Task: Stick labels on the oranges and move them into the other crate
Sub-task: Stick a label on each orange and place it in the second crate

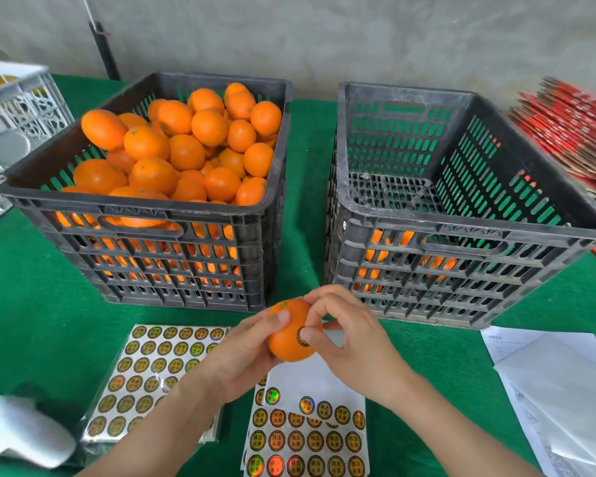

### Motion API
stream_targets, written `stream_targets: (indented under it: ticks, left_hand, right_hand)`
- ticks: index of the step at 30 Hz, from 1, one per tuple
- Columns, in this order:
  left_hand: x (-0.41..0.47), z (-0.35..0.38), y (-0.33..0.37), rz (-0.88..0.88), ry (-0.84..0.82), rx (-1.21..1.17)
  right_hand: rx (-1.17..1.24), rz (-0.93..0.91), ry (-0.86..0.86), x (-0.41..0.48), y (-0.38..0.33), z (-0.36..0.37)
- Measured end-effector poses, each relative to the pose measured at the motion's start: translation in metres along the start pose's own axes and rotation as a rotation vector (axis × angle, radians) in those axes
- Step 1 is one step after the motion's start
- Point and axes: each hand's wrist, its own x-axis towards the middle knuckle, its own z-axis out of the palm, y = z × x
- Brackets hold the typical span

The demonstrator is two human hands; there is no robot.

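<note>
Barely begun: left hand (241, 352) grips an orange (284, 346), right hand (351, 342) pinches a label (301, 336) onto it; right crate (461, 226) holds few.

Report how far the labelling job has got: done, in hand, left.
Done: a few oranges lie low in the right crate. In hand: the left hand holds an orange while the right hand presses a label onto it. Left: a heaped pile fills the left crate.
</note>
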Motion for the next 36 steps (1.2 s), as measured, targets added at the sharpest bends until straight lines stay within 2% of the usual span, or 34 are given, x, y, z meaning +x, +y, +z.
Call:
stream_targets:
  ticks: [4, 7, 10, 12, 15, 17, 19, 20, 21, 23, 26, 28, 32, 36]
  left_hand:
    - [-0.003, 0.004, 0.004, 0.017, -0.005, 0.145]
    - [-0.008, 0.013, 0.009, 0.02, -0.004, 0.243]
    - [-0.01, 0.029, 0.021, 0.104, 0.045, 0.366]
    - [-0.012, 0.045, 0.035, 0.207, 0.063, 0.473]
    - [-0.013, 0.074, 0.077, 0.419, -0.01, 0.637]
    - [-0.002, 0.083, 0.112, 0.602, 0.01, 0.697]
    - [0.017, 0.076, 0.146, 0.814, 0.198, 0.807]
    - [0.028, 0.068, 0.161, 0.891, 0.339, 0.958]
    - [0.039, 0.057, 0.173, 0.905, 0.468, 1.137]
    - [0.06, 0.034, 0.186, 0.782, 0.632, 1.392]
    - [0.075, 0.012, 0.18, 0.642, 0.64, 1.463]
    - [0.079, 0.005, 0.174, 0.634, 0.612, 1.451]
    - [0.078, 0.004, 0.172, 0.643, 0.597, 1.397]
    - [0.071, -0.001, 0.177, 0.55, 0.564, 1.249]
  right_hand:
    - [0.05, 0.004, 0.069, -0.002, -0.003, -0.001]
    - [0.201, 0.102, 0.0, -0.002, -0.002, -0.012]
    - [0.19, 0.011, -0.093, -0.007, -0.01, -0.021]
    - [0.14, -0.041, -0.067, -0.008, -0.019, -0.03]
    - [0.084, -0.126, 0.115, 0.002, -0.039, -0.064]
    - [0.038, -0.199, 0.267, 0.021, -0.046, -0.102]
    - [-0.043, -0.193, 0.389, 0.052, -0.044, -0.145]
    - [-0.114, -0.138, 0.391, 0.074, -0.038, -0.166]
    - [-0.232, -0.052, 0.327, 0.095, -0.028, -0.184]
    - [-0.565, 0.139, -0.004, 0.134, 0.002, -0.207]
    - [-0.826, 0.436, -0.663, 0.164, 0.051, -0.194]
    - [-0.903, 0.537, -0.903, 0.17, 0.076, -0.178]
    - [-0.785, 0.623, -1.054, 0.171, 0.091, -0.17]
    - [-0.752, 0.742, -1.038, 0.173, 0.097, -0.162]
